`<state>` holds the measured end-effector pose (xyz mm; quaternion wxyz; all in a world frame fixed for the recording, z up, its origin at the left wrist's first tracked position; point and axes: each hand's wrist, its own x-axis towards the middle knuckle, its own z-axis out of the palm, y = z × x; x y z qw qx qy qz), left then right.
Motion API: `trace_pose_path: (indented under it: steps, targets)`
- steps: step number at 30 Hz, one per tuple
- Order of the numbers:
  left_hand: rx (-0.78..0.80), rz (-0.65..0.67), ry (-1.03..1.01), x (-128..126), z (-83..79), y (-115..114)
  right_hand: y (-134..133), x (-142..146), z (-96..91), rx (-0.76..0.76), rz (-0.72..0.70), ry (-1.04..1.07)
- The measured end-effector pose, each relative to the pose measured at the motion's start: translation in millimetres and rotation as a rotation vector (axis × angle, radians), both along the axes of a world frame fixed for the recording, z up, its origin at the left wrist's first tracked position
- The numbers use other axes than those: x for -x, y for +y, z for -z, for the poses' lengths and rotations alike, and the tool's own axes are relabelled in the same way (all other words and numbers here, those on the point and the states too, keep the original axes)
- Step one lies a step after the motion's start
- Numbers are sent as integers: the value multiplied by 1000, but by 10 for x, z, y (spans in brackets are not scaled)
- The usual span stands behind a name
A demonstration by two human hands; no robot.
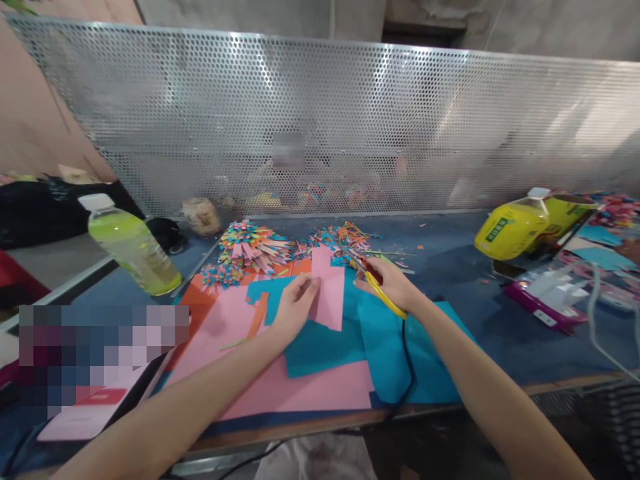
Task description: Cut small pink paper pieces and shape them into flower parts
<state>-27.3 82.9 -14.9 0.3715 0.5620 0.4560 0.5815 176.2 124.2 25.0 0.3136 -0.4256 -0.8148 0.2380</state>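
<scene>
My left hand [299, 299] pinches the lower left side of a piece of pink paper [329, 297], with a narrower strip at its top. It is held up over blue sheets [325, 350]. To its right, my right hand [393, 283] grips a yellow-handled tool [385, 297] with a slim metal front; a black cord [411, 367] runs down from the handle's rear end. Whether the tool's front touches the paper, I cannot tell. Beneath lie a large pink sheet [300, 393] and an orange sheet [193, 300].
Behind my hands are a multicoloured pile of paper spikes [250, 247] and small scraps [350, 233]. A bottle [135, 247] leans at left; a yellow bottle [510, 227] and a purple packet [543, 307] are at right. A perforated metal panel [320, 120] closes off the back.
</scene>
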Motion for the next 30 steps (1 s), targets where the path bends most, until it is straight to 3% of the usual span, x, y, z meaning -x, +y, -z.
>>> trace_pose_path:
  steps: [5,9,18,30]
  targets:
    - [23,-43,-37,37,-73,-26,25,-54,-75,35,-68,-165]
    - [72,0,-79,12,-112,-68,73,-11,-80,24,-82,-210]
    - [-9,6,60,-14,-111,-132,-60,-5,42,-6,-60,33]
    - [-16,104,88,-41,-236,-230,-150,-64,-24,-30,-61,23]
